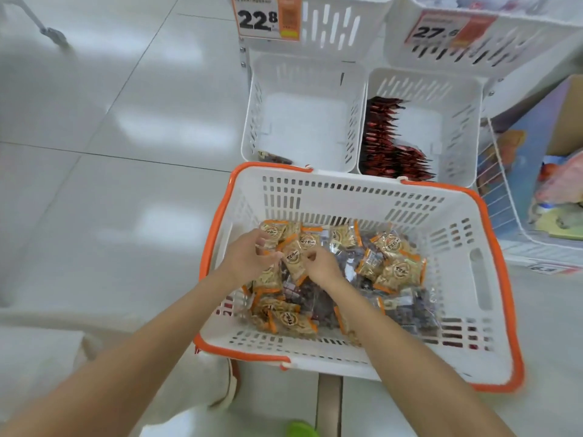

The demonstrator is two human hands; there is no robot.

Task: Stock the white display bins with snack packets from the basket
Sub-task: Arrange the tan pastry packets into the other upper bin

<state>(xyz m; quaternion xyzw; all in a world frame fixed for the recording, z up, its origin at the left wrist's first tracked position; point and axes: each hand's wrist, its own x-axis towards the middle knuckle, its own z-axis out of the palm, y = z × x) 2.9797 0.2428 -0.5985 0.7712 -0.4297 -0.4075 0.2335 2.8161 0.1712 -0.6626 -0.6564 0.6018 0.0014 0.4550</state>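
Note:
A white basket (362,190) with an orange rim stands on the floor and holds many tan snack packets (396,269) with orange edges, plus several dark ones. My left hand (249,257) grips a few tan packets at the basket's left side. My right hand (321,266) pinches one tan packet (295,261) right beside it. Beyond the basket sit two white display bins. The left bin (303,118) holds only one or two packets in its near left corner. The right bin (441,121) has a row of red packets (388,143) along its left wall.
Two more white bins with price tags 22.8 (268,18) and 27.6 (448,29) hang above. A wire rack with boxed goods (536,184) stands to the right. White tiled floor (126,152) stretches left. A shoe (232,386) is near the basket's front.

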